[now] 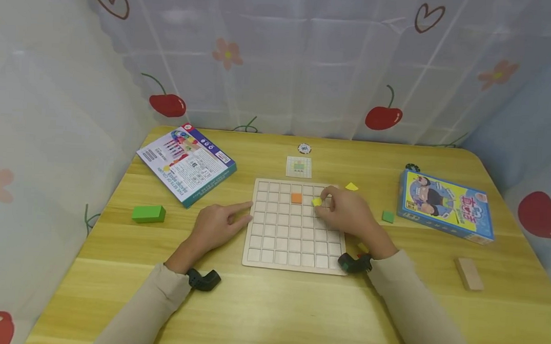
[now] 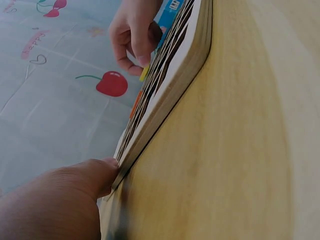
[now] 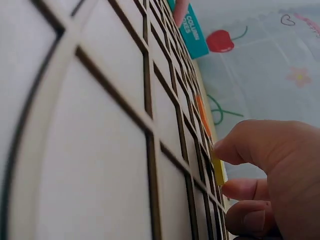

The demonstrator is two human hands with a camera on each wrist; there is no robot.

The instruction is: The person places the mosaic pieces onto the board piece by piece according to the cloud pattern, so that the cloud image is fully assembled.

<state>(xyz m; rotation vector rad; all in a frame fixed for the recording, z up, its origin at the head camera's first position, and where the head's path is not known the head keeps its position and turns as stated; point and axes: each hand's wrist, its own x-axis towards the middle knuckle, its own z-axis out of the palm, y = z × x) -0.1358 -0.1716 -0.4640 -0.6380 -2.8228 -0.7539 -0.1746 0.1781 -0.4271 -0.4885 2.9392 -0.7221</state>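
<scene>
One card (image 1: 299,167) shows in head view only; right hand (image 1: 350,210) pinches yellow tile (image 1: 317,201), left hand (image 1: 214,223) has straight fingers.

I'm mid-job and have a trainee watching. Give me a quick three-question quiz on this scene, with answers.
1. Multiple choice: what is the person's right hand pinching?
A) an orange square tile
B) a small, thin yellow tile
C) a bright green rectangular block

2. True or false: the left hand touches the left edge of the pale wooden grid board.

3. Short answer: what lies between the board and the round white chip with dark edge marks?

Key:
1. B
2. True
3. A square white card with a printed pattern
</scene>
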